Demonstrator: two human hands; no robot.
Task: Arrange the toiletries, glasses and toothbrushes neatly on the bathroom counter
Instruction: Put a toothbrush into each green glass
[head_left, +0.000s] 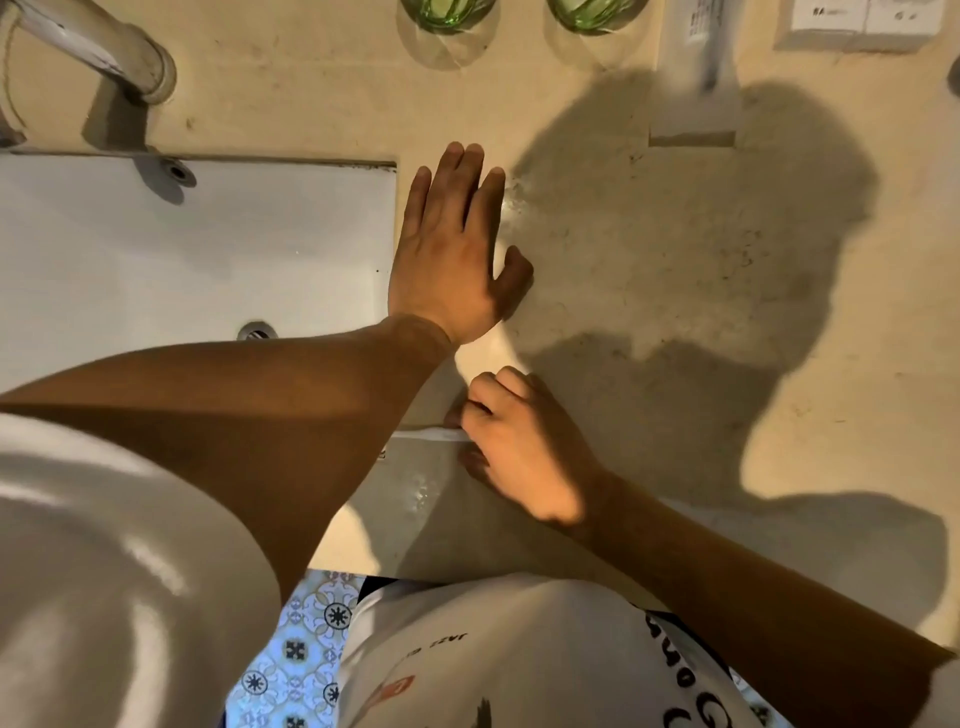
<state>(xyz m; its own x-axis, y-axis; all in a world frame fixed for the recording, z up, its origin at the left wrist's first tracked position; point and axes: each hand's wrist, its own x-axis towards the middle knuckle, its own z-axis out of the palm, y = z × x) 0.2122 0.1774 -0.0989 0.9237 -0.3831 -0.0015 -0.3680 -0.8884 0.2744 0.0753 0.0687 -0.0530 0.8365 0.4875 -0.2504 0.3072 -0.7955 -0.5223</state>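
We see the left hand (452, 249) flat, fingers spread, on the beige stone counter (649, 291) beside the white sink (197, 249). The right hand (519, 447) pinches a thin white strip (426, 432) (identity unclear). Two green-bottomed glasses (447, 21) stand at the back.

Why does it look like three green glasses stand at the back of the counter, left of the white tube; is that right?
Not quite: the head view shows two green glasses, not three. They do stand at the back of the counter, left of the white tube.
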